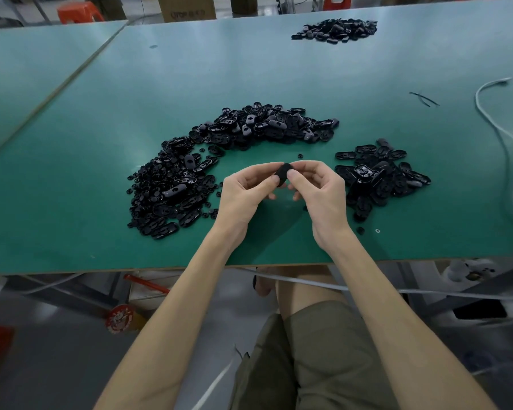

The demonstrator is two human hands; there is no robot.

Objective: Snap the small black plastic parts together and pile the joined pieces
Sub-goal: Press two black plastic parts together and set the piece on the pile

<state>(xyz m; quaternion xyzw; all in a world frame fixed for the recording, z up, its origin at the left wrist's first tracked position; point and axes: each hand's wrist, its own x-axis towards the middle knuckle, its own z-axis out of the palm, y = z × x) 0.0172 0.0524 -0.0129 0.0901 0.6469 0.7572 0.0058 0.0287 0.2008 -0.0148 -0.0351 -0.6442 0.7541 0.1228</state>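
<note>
I hold one small black part [282, 174] just above the green bench [86, 161], between both hands. My left grip [243, 193] pinches it from one side and my right grip [320, 193] from the other, thumbs and fingertips pressed against it. Whether the two halves have already clicked home I cannot tell, since my fingers cover the seam. The big curved heap of loose parts [172, 184] lies to my left and in front, and it looks far from used up. The smaller pile [382, 173] near my right hand is, I judge, where the joined pieces go. Another pile [335, 29] sits well apart at the far edge. So some pieces look done, but I reckon most of the work is still ahead: finish this snap, drop the piece on the right, take the next pair.
</note>
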